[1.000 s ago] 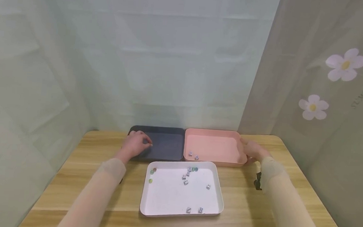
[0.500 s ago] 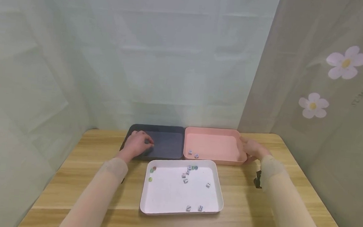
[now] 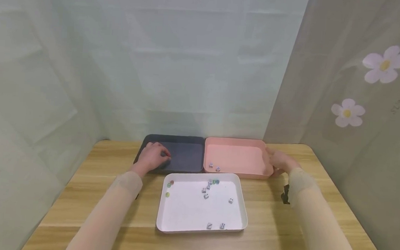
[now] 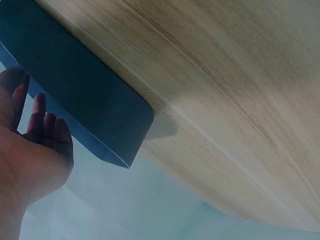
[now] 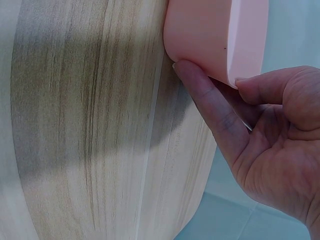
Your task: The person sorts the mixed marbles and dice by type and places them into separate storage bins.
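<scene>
My left hand reaches over the left side of the dark tray, thumb and forefinger bent toward each other. In the left wrist view the tray wall hides those fingertips, so whether anything sits between them is unclear. My right hand holds the right end of the pink tray. The right wrist view shows the thumb on the rim and a finger against the outer wall near the base. Two white dice lie in the pink tray, one die left of the other die.
A white tray stands nearer me, holding several dice scattered about. Small coloured glass-like pieces lie at its left side and along its far edge. All three trays rest on a wooden table; a pale curtain hangs behind.
The left hand has shifted slightly rightward over the dark tray. The right hand stays at the pink tray's end. The head view has tilted a little, moving everything slightly up.
</scene>
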{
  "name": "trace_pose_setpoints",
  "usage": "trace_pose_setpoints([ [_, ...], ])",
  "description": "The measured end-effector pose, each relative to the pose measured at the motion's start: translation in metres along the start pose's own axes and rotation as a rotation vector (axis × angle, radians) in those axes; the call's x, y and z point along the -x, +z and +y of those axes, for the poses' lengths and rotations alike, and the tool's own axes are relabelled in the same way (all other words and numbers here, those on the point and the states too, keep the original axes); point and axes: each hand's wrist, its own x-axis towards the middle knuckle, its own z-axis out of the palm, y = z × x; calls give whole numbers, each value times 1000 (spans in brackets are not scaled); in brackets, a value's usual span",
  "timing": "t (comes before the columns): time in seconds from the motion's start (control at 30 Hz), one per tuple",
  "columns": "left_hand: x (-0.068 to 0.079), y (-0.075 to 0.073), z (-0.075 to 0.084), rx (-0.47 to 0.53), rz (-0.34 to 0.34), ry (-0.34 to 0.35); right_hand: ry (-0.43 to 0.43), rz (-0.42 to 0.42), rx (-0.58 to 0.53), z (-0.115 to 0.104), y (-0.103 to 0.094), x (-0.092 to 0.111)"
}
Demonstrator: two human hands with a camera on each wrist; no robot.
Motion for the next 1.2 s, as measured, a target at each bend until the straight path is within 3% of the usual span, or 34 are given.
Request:
trace_pose_setpoints([
  [0.57, -1, -3, 0, -4, -2, 30, -14, -13, -19, 1, 1, 1],
  [1.2, 3, -24, 5, 59, 30, 43, -18, -33, -70, 3, 2, -1],
])
